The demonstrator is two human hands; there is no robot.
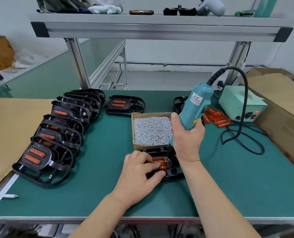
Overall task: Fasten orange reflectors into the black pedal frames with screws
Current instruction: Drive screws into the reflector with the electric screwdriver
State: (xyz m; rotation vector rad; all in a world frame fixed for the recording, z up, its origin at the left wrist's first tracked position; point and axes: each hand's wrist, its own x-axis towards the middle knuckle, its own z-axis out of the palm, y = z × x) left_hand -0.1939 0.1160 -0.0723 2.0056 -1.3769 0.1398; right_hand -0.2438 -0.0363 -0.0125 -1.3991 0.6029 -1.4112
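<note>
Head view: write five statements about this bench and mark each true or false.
1. The right hand grips the screwdriver. True.
2. The screw box is empty. False: it is full of silver screws.
3. The left hand holds the frame under the screwdriver's tip. True.
4. The finished pedals lie right of the box. False: they are lined up to its left.
5. The power unit has a dark lamp. False: it glows red.
</note>
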